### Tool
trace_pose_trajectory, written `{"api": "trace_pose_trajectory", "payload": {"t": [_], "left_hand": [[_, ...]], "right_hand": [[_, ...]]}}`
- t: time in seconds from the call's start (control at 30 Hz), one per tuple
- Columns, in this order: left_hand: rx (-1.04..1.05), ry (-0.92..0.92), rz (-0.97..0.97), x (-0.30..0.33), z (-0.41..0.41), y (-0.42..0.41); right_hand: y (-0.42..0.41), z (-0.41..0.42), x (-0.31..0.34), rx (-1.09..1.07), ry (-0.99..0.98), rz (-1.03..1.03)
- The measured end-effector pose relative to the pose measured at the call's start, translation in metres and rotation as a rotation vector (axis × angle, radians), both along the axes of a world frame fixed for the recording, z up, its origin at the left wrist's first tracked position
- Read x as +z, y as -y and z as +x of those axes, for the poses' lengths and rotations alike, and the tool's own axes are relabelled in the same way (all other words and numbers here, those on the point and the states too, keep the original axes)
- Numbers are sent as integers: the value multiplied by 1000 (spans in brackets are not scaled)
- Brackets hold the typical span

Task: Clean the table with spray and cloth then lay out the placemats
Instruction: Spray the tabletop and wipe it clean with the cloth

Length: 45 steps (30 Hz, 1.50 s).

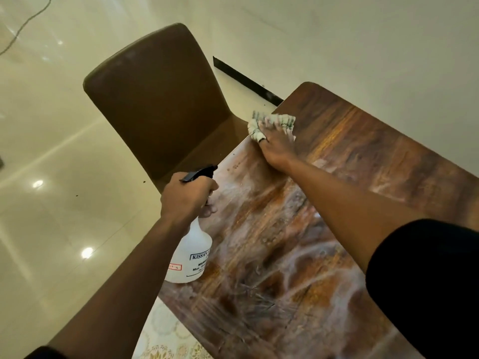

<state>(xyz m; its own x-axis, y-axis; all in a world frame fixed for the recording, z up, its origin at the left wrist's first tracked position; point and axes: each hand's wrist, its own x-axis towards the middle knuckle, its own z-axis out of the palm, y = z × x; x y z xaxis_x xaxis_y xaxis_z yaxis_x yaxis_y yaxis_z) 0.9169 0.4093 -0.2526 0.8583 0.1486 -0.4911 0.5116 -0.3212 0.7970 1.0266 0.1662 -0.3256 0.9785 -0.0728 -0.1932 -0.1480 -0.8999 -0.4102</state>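
— How far along are you?
— Mid-clean. Your right hand (276, 145) presses the cloth (269, 123) flat at the tabletop (337, 203) far edge; your left hand (186, 195) grips the spray bottle (191, 255) standing at the near-left edge.
— And the placemats?
— None laid yet.

Left hand (188, 196) curled gripping; right hand (277, 147) pressing flat.

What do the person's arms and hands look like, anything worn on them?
Both forearms are bare. The right arm has a black short sleeve at the upper arm; a dark sleeve edge shows on the left arm. The left hand and right hand show no gloves.
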Motion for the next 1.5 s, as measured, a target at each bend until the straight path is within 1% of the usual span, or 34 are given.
{"api": "trace_pose_trajectory", "payload": {"t": [0.13,0.23,0.3,0.37,0.47,0.53,0.67,0.77,0.9,0.97,1.07,1.17,1.27,1.33,1.4,1.5], "left_hand": [[-81,-36,73,8,-4,-7],[-60,-53,115,10,-12,-14],[-25,-49,117,11,-18,-19],[-15,-48,113,10,-23,-21],[-18,-62,104,12,-31,-19],[-7,-57,100,11,-34,-17],[16,-62,77,11,-36,-15],[-35,-52,66,12,-37,-15],[-39,-63,66,11,-41,-24],[-21,-79,69,10,-45,-29],[5,-97,68,16,-57,-37],[15,-108,107,20,-73,-47],[1,-100,173,18,-90,-57],[8,-100,147,18,-103,-61],[16,-104,114,17,-114,-66],[35,-115,86,13,-124,-76]], "right_hand": [[-32,-31,-2,131,-13,31],[-55,-63,-2,282,-27,14],[-66,-89,1,388,-3,14],[-65,-108,0,478,10,24],[-48,-107,0,561,-17,14],[-37,-98,4,519,-29,7],[-9,-68,17,289,-38,-49],[6,-45,19,159,-79,-73],[-14,-40,18,58,-121,-103],[-34,-53,17,110,-99,-138],[-72,-85,12,265,-81,-151],[-107,-129,9,470,-58,-186],[-116,-170,1,664,-2,-195],[-109,-186,-3,690,9,-202],[-99,-191,-1,654,13,-214],[-81,-176,10,494,-59,-205]]}}
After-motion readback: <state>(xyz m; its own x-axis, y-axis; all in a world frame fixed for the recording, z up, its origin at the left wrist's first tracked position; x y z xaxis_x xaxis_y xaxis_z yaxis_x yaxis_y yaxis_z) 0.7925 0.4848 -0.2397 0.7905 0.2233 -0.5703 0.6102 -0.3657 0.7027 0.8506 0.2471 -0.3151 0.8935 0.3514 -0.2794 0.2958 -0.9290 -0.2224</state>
